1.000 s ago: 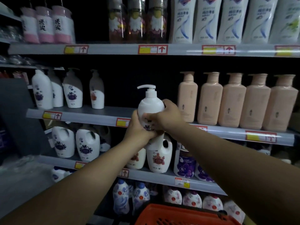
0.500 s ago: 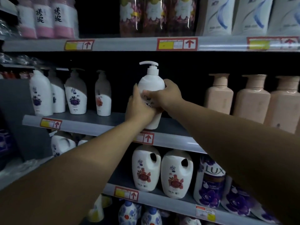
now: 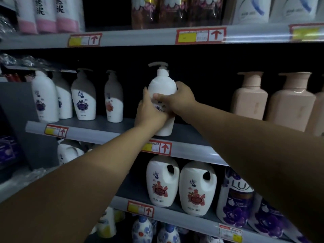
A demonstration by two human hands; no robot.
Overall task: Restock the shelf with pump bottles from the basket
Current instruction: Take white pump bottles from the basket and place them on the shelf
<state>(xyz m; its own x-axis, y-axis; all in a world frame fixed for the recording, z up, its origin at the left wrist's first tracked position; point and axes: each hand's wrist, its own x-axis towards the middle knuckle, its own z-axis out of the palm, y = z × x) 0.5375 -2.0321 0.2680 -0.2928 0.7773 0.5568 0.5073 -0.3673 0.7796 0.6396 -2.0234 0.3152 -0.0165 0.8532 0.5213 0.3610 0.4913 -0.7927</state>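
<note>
pump bottle [image 3: 162, 88]: white, upright, base on the grey middle shelf [image 3: 108, 124], in the gap between the white bottles to its left and the pink ones to its right. Pump nozzle points left. Contents not visible, body is opaque.
left hand [image 3: 149, 111]: wrapped round the bottle's left side and lower front, fingers up, arm reaching in from lower left.
right hand [image 3: 177, 100]: clamped on the bottle's right side, thumb [image 3: 160, 97] laid across the front label. Arm comes in from the right.
hands: together, both gripping the one bottle, touching each other low on the front.
row to left [image 3: 83, 97]: four white and grey pump bottles, floral labels, text too small to read.
row to right [image 3: 249, 97]: pink square-shouldered pump bottles.
shelf below: two white handled jugs [image 3: 162, 183] with red flower labels; purple pack [image 3: 235, 197] reads "LUX".
price tags [image 3: 158, 148]: red frame, yellow block, red up-arrow; print unreadable.
</note>
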